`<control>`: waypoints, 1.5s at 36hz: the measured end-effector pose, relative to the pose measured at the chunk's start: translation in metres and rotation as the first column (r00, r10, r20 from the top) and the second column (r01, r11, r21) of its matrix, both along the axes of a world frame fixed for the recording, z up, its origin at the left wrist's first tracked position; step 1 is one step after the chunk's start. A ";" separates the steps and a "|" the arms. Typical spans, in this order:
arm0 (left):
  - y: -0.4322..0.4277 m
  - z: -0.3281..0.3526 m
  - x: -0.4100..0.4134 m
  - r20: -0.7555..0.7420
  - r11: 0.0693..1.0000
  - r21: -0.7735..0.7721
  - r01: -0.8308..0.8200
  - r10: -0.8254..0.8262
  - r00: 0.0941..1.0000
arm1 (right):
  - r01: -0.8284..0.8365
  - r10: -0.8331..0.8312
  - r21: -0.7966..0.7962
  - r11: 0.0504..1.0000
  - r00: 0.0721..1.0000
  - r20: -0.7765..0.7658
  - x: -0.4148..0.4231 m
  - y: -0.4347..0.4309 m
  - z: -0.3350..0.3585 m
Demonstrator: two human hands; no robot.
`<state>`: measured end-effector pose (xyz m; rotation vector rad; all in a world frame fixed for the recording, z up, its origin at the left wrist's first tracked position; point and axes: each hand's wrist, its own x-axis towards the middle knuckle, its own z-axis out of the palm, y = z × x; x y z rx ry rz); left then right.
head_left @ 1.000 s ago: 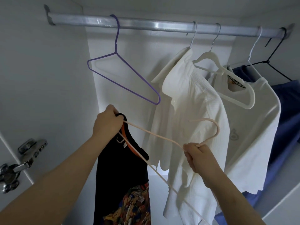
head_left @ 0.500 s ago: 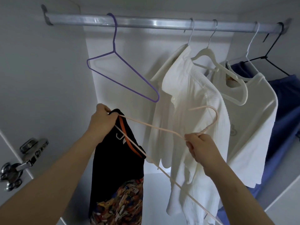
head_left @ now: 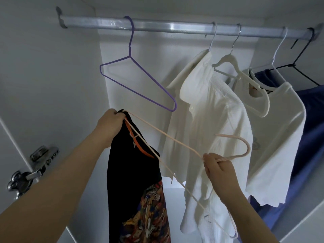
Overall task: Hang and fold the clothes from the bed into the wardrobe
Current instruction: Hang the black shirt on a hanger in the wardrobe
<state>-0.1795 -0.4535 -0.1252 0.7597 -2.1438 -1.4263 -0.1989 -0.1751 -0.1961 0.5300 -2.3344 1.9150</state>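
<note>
Hands clamped: left [head_left: 110, 124] gripped black top [head_left: 133, 176] on pink hanger [head_left: 175, 140], right [head_left: 218, 170] pinched its hook, below rail [head_left: 175, 27].

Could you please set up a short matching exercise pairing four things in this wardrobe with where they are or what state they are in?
Things:
1. purple hanger
2. pink hanger
3. black garment
4. blue garment

States:
A. gripped by the left hand
B. empty on the rail
C. hanging at the far right
D. hook end held by the right hand

Pairs: 1-B, 2-D, 3-A, 4-C
</note>
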 end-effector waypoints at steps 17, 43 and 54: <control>0.003 0.017 0.014 -0.113 0.864 0.472 0.177 -0.140 0.984 | -0.038 0.041 -0.038 0.999 0.996 0.081 -0.001 0.017 -0.004; 0.035 0.005 0.002 -0.157 0.915 -0.402 0.019 -0.090 0.984 | -0.119 0.114 0.055 0.991 0.989 0.094 0.012 -0.019 0.029; -0.008 0.017 0.006 -0.145 0.914 -0.405 0.015 -0.080 0.986 | -0.108 0.101 0.059 0.992 0.990 0.102 0.007 0.009 0.035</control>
